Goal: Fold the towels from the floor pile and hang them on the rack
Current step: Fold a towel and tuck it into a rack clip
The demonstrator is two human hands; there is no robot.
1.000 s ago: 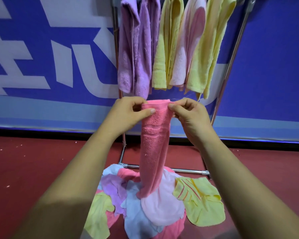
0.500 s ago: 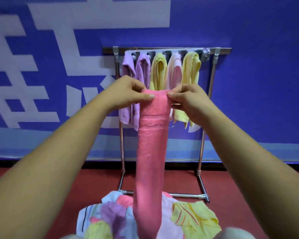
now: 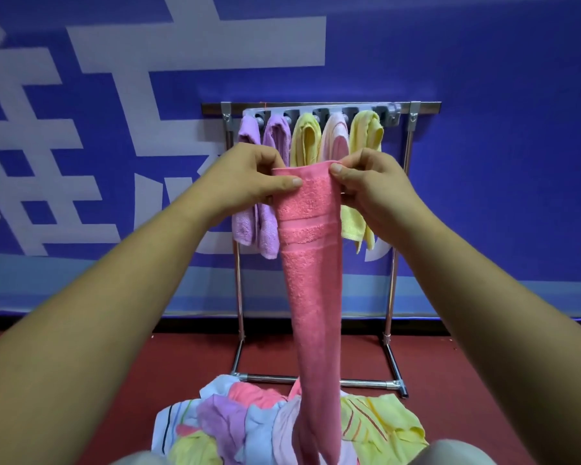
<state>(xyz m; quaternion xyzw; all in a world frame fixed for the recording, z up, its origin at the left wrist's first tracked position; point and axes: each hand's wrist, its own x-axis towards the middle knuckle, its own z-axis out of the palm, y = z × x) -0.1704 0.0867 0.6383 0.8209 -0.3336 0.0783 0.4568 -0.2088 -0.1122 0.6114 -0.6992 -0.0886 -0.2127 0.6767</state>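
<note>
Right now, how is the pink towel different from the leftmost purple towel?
The pink towel hangs long; the purple towel hangs short, doubled over the rack. The left hand and right hand pinch the pink towel's top; nothing grips the purple towel. Both hang straight down.

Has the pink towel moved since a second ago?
Yes, the pink towel rose: its top edge was below the hems of the hung towels on the rack; now it overlaps them.

One wide-angle view, worn on the person's head, faces forward and slightly down. The left hand [image 3: 249,182] and right hand [image 3: 373,186] meet close before it, mid-view. The rack [image 3: 321,107] stands straight ahead against the blue wall [image 3: 500,162], farther off. The floor pile [image 3: 249,421] lies near, at the bottom edge.
</note>
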